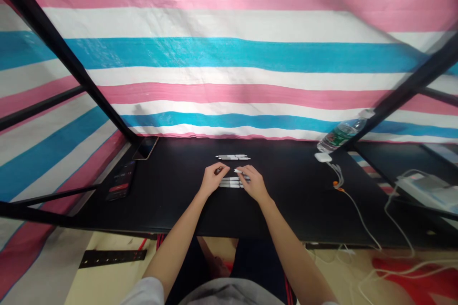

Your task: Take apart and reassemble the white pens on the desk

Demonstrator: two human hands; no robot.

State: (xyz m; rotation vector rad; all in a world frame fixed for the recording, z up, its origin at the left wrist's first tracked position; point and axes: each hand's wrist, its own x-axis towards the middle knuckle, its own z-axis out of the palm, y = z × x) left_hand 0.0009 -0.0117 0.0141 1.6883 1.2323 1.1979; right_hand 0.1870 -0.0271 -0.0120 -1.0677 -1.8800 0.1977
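Both my hands work close together over the middle of the black table. My left hand [212,179] is closed in a pinch, with a small dark piece [218,170] showing between thumb and fingers; its kind is too small to tell. Across a narrow gap, my right hand [253,183] grips a white pen [237,170] whose end points toward the left hand. Below and between the hands lies a row of several white pens [230,182], side by side, their right ends partly covered by my right hand. Farther back, another small group of white pens [232,157] rests on the table.
Two phones lie at the left, one dark with a lit screen [121,181] and another phone [145,148] behind it. At right stand a water bottle [339,136] and a white charger [323,157] with cables. Black frame posts and striped sheeting [229,55] enclose the table [171,200].
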